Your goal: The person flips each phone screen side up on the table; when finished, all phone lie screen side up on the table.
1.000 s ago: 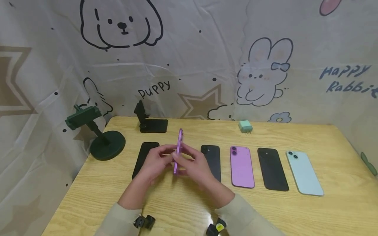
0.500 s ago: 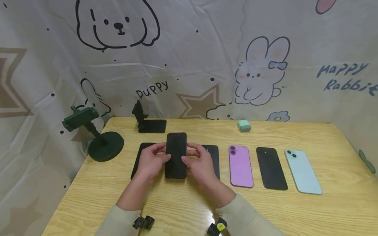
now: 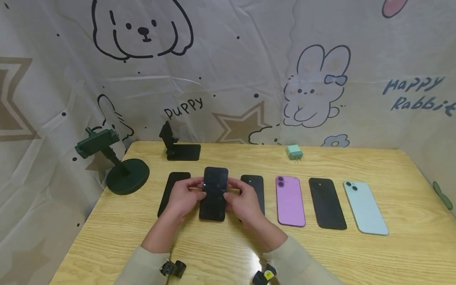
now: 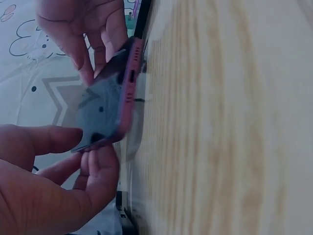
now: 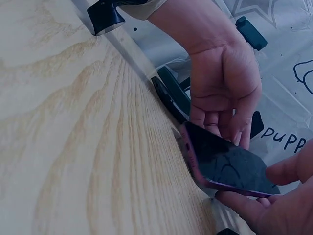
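Observation:
Both hands hold one phone (image 3: 213,198) by its long edges, its dark screen facing up toward the head camera. The left hand (image 3: 183,198) grips the left edge, thumb at the front and fingers behind; the right hand (image 3: 246,200) does likewise on the right edge. In the left wrist view the phone's pink-purple bottom edge (image 4: 128,90) shows a port, and the phone is tilted above the wood. The right wrist view shows the same phone (image 5: 230,164) between the two hands. A black phone (image 3: 169,194) lies beside the left hand, another (image 3: 257,190) partly behind the right hand.
To the right lie a purple phone (image 3: 291,202), a black phone (image 3: 327,204) and a pale blue phone (image 3: 366,208). At the back are a mint charger plug (image 3: 294,152) and a black stand (image 3: 184,152); a dark green stand (image 3: 128,177) is at the left.
The phone was edge-on to the head camera, then turned so its screen faces the camera. Since then it has moved slightly lower in view and its top has tilted back. Both hands still hold it.

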`<state>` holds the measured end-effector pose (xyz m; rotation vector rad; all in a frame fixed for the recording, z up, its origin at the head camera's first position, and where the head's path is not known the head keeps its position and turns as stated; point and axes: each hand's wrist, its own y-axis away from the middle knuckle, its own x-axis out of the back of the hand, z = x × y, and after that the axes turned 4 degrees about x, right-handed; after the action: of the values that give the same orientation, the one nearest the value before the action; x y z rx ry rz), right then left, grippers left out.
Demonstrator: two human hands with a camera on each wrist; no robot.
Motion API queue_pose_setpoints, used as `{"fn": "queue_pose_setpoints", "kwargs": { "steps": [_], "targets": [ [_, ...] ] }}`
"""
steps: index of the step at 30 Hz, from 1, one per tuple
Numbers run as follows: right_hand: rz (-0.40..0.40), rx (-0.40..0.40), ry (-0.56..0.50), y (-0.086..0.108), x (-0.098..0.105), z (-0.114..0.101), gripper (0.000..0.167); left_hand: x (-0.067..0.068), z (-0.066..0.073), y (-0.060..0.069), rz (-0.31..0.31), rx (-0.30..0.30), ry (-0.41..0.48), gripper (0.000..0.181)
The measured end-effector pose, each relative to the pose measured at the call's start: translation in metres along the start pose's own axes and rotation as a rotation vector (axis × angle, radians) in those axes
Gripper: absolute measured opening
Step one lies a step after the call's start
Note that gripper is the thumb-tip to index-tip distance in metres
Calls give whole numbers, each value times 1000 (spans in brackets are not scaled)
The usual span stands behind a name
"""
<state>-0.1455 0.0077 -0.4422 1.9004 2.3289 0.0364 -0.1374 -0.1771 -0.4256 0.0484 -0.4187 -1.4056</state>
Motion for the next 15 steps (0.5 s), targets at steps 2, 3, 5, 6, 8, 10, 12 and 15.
{"fn": "queue_pose_setpoints", "kwargs": {
  "steps": [2,3,5,6,8,10,12,15],
  "targets": [
    [-11,-6,15,1,1,0,47,-1,-1,0,-11,4,-10,43],
    [-15,-9,21,1,1,-1,47,-1,-1,0,-14,7,-14,44],
    [-23,-12,34,1,2,-2,48,-1,-1,-1,-18,16,-22,43],
    [-28,-8,42,1,3,-2,48,-2,-1,-1,-19,21,-29,43],
    [-30,-11,60,2,4,-3,49,-1,-1,0,-17,32,-45,43],
    [-37,-9,78,2,5,-3,50,-1,0,0,-17,47,-67,42],
    [-49,2,111,2,6,-1,50,-1,1,1,-16,57,-96,41],
    [-71,22,153,3,7,0,51,-1,1,2,-22,62,-119,42]
  ]
}}
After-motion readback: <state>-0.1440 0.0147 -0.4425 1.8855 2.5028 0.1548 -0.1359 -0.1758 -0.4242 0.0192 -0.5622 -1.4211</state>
